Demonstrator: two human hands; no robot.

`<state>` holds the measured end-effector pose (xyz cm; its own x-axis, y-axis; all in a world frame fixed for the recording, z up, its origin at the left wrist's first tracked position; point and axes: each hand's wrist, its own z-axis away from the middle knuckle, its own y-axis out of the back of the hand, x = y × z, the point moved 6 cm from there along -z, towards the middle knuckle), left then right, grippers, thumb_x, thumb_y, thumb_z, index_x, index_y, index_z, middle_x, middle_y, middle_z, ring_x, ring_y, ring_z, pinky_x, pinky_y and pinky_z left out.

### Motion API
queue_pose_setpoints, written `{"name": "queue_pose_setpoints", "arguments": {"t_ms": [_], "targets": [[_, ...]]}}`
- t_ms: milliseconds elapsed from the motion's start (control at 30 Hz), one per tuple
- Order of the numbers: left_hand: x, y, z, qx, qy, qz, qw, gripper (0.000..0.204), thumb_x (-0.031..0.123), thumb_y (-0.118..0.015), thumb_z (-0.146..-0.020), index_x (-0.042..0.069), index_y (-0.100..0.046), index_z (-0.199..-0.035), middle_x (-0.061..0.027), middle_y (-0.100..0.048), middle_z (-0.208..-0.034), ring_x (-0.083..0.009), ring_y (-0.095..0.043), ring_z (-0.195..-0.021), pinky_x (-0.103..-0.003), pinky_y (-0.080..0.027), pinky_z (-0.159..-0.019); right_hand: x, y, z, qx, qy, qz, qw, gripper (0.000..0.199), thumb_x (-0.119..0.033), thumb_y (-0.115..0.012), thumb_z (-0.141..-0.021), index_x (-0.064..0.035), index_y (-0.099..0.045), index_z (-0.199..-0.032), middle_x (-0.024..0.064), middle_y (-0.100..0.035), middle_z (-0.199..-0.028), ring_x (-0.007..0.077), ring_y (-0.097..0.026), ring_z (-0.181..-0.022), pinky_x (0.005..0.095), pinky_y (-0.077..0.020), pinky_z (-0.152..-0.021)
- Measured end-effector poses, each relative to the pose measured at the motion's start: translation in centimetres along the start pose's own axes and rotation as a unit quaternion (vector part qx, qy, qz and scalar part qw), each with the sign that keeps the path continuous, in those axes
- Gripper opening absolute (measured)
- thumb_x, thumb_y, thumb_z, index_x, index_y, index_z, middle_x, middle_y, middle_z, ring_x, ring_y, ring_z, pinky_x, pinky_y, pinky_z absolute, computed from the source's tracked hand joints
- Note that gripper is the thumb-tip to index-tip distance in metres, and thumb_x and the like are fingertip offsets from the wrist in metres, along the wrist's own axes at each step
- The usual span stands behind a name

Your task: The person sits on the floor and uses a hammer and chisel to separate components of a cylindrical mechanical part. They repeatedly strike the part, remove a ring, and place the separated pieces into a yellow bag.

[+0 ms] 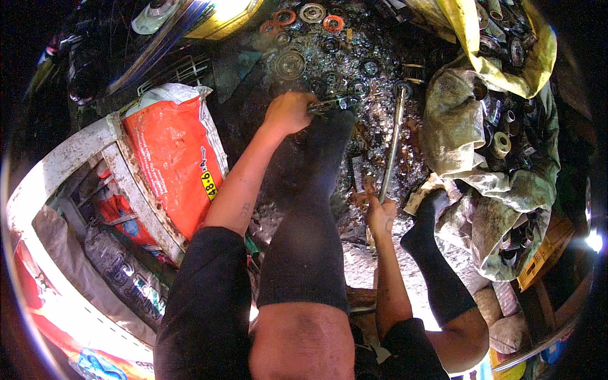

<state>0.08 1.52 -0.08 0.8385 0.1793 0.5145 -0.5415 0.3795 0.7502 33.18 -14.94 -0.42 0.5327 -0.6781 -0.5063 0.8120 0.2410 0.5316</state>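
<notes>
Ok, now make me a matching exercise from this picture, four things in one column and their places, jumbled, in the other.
Things
1. Long metal tool
2. Orange bag
3. Beige sack
4. Worn white frame

Places
A. On the picture's right side, with spool-like pieces inside
B. Between the frame and the left forearm
C. At the far left of the picture
D. In the right hand

Pairs: 1-D, 2-B, 3-A, 4-C

A scuffed white frame [144, 190] stands left of patchily lit, littered ground [358, 261], and bright light [594, 241] glares far right.
</notes>
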Motion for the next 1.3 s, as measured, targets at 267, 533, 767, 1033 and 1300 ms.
{"name": "queue_pose_setpoints", "arguments": {"t_ms": [267, 533, 767, 1033, 1300], "targets": [[-2.2, -2.6, -0.9, -0.052, 0.039, -0.037, 0.997, 0.031, 0.016, -0.065, -0.071, 0.007, -0.073, -0.099, -0.0251, -0.070, -0.090, -0.0424, -0.069, -0.087, -0.051, -0.056, -0.079, -7.4, -1.2, 1.6, -0.041, 0.106, -0.156, 0.981, 0.039, -0.034, -0.067, -0.095, 0.0009, -0.068, -0.077, 0.0042, -0.061, -0.059, 0.0090, -0.049, -0.047, 0.0271, -0.0435, -0.046], [-0.4, -1.1, -1.2, -0.071, 0.060, -0.059, 0.994, 0.023, 0.016, -0.066, -0.072, 0.001, -0.073, -0.088, -0.0250, -0.071, -0.088, -0.0434, -0.070, -0.085, -0.050, -0.057, -0.077, -4.3, -2.0, -3.6, -0.010, 0.109, 0.134, 0.985, 0.038, -0.030, -0.070, -0.091, 0.0050, -0.066, -0.078, 0.0068, -0.059, -0.060, 0.0131, -0.055, -0.050, 0.0339, -0.0472, -0.045], [-0.8, -1.5, -0.7, -0.123, 0.091, -0.091, 0.984, 0.027, 0.014, -0.064, -0.075, -0.001, -0.073, -0.095, -0.0237, -0.072, -0.097, -0.0421, -0.070, -0.089, -0.050, -0.057, -0.081, -9.5, -0.7, -0.2, -0.050, 0.034, -0.067, 0.996, 0.040, -0.029, -0.065, -0.095, 0.0012, -0.064, -0.070, 0.0070, -0.057, -0.056, 0.0146, -0.051, -0.047, 0.0335, -0.0392, -0.046], [1.3, 3.2, -4.8, -0.063, 0.015, 0.015, 0.998, 0.041, 0.038, -0.073, -0.079, 0.005, -0.073, -0.104, -0.0222, -0.071, -0.104, -0.0386, -0.069, -0.096, -0.047, -0.056, -0.083, 2.1, 2.9, -5.5, 0.093, -0.018, -0.044, 0.995, 0.030, -0.024, -0.067, -0.087, -0.0041, -0.053, -0.069, 0.0058, -0.048, -0.052, 0.0208, -0.051, -0.043, 0.0387, -0.0390, -0.039], [0.5, -0.8, -6.6, -0.159, -0.148, -0.004, 0.976, 0.058, 0.046, -0.078, -0.077, 0.007, -0.069, -0.120, -0.0197, -0.067, -0.115, -0.0375, -0.065, -0.105, -0.046, -0.051, -0.094, 4.3, 4.8, -3.3, 0.075, -0.010, -0.033, 0.997, 0.036, -0.028, -0.067, -0.088, -0.0088, -0.048, -0.064, 0.0016, -0.047, -0.051, 0.0140, -0.045, -0.037, 0.0319, -0.0338, -0.036]]}}
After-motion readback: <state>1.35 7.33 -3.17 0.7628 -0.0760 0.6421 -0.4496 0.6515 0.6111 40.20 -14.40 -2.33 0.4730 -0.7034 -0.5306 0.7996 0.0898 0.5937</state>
